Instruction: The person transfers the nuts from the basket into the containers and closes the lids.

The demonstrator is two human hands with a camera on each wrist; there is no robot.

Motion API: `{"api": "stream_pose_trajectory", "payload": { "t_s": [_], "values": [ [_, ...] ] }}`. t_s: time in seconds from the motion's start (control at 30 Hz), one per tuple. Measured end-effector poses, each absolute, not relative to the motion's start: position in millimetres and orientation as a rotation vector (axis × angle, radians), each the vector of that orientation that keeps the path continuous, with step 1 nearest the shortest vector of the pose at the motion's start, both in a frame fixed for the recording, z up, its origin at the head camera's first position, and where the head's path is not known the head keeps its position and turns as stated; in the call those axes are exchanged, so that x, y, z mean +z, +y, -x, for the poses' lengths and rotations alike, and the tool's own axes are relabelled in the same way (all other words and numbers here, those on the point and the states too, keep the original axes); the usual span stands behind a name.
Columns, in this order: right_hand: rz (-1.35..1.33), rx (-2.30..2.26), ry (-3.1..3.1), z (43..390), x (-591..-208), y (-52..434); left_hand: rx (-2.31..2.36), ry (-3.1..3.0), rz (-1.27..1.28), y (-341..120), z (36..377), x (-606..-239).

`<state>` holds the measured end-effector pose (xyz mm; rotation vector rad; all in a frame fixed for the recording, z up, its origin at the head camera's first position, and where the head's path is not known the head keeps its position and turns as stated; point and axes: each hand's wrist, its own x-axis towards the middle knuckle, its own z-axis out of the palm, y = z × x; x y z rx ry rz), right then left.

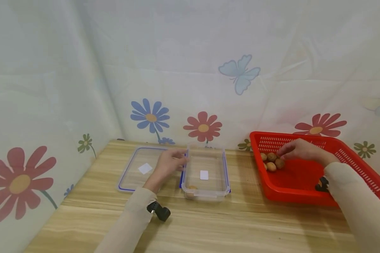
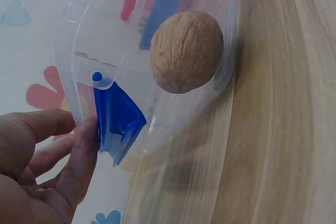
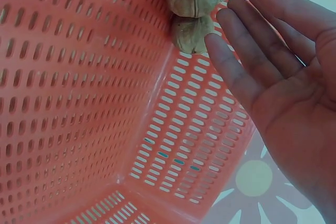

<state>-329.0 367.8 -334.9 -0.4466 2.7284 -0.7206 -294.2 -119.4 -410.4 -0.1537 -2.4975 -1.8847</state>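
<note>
In the head view, a clear plastic food container (image 1: 205,158) with blue side latches stands uncovered on the wooden table. My left hand (image 1: 169,164) pinches its left rim beside a blue latch (image 2: 118,121). One walnut (image 2: 187,52) lies inside the container, near its front end in the head view. At the right, my right hand (image 1: 300,151) is inside a red plastic basket (image 1: 272,191), its fingers extended and gently bent. Its fingertips are close to several walnuts (image 1: 271,166) at the basket's left end. No walnut shows in its palm in the right wrist view.
A clear lid (image 1: 128,186) with a blue seal lies flat on the table (image 1: 208,225), left of the container and partly behind my left hand. Behind the table hangs a sheet (image 1: 177,80) printed with flowers and a butterfly. The basket's perforated walls surround my right hand.
</note>
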Motion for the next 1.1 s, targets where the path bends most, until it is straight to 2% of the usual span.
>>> {"api": "stream_pose_trajectory", "payload": {
  "t_s": [0.6,1.1],
  "values": [
    [0.38,-0.712,2.636,334.3,-354.0,368.0,-1.894,-2.472,0.168,-118.6,289.7,-410.6],
    [0.365,-0.68,2.65,332.3,-348.8,365.7,-1.923,-2.433,0.183,-118.7,292.1,-413.6]
  ]
}}
